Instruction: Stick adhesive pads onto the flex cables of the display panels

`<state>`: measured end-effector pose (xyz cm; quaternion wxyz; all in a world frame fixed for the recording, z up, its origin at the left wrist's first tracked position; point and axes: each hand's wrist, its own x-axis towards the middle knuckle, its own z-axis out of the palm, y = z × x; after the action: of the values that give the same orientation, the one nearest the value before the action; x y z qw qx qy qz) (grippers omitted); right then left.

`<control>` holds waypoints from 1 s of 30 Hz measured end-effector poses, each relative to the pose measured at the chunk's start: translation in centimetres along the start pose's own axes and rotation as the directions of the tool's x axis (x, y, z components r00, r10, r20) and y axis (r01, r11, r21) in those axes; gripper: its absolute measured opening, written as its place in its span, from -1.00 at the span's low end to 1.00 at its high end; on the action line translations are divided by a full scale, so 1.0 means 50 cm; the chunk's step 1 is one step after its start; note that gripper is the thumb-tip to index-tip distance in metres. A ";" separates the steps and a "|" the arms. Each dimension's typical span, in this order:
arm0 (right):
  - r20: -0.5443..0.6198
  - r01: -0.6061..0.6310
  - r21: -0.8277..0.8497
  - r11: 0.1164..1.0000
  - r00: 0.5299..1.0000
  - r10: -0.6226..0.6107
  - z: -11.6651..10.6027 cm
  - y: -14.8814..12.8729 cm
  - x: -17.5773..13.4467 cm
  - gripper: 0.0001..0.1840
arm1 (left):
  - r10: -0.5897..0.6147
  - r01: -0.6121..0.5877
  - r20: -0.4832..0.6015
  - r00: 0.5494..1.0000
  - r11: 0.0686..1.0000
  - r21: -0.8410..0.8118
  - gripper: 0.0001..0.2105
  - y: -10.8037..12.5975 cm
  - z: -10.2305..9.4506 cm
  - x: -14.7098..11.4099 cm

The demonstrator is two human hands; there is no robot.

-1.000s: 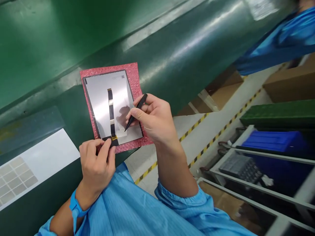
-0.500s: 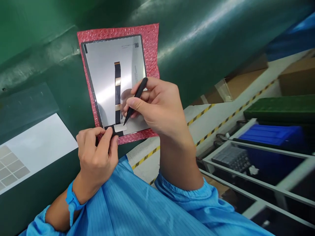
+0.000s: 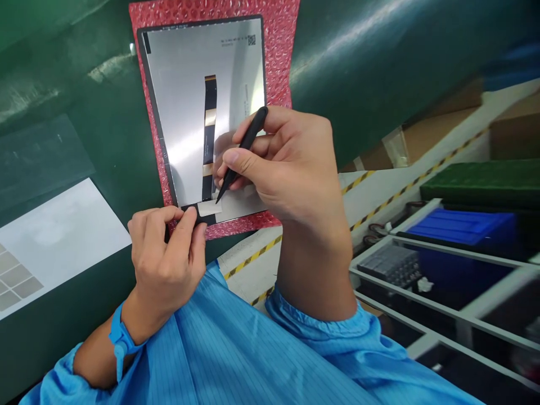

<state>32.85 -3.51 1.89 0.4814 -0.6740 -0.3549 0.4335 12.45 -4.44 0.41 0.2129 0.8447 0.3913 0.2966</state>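
A tablet-sized display panel [image 3: 181, 95] lies with its silver back up on a pink bubble-wrap sheet [image 3: 280, 62]. A dark flex cable [image 3: 209, 135] with copper-coloured bands runs down its middle. At the panel's lower edge, a small white strip [image 3: 209, 208] covers part of a black band. My left hand [image 3: 169, 247] is closed at the lower left corner, thumb and forefinger pinching the panel's edge. Pinched in my right hand [image 3: 291, 163] is a slim black pointed tool [image 3: 247, 143], its tip at the right part of the white strip.
A white sheet with grey squares [image 3: 71, 236] lies to the left on the green work surface [image 3: 358, 73]. Beyond the surface's edge on the right are cardboard boxes [image 3: 442, 132], yellow-black floor tape [image 3: 379, 208], a blue bin [image 3: 462, 228] and a metal frame [image 3: 447, 256].
The view has shifted closer, so the panel and wrap appear larger and higher. Both hands keep their holds, and the tool's tip stays at the white strip.
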 end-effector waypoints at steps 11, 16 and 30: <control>-0.003 0.053 -0.054 0.997 0.999 -0.053 0.002 0.000 -0.002 -0.67 | 0.022 -0.022 0.002 1.000 1.000 0.007 -0.77 -0.004 0.000 -0.005; -0.010 0.069 -0.082 0.994 0.997 -0.070 0.003 0.002 -0.003 -0.67 | 0.034 -0.034 0.011 0.999 0.999 0.012 -0.74 -0.004 0.002 -0.004; -0.017 0.048 -0.103 0.994 0.999 -0.050 0.001 0.002 -0.003 -0.69 | 0.066 -0.068 0.025 0.997 0.995 0.068 -0.72 -0.004 0.007 -0.004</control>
<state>32.75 -3.63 1.84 0.4602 -0.6932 -0.3883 0.3960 12.47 -4.53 -0.01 0.1781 0.8676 0.3702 0.2801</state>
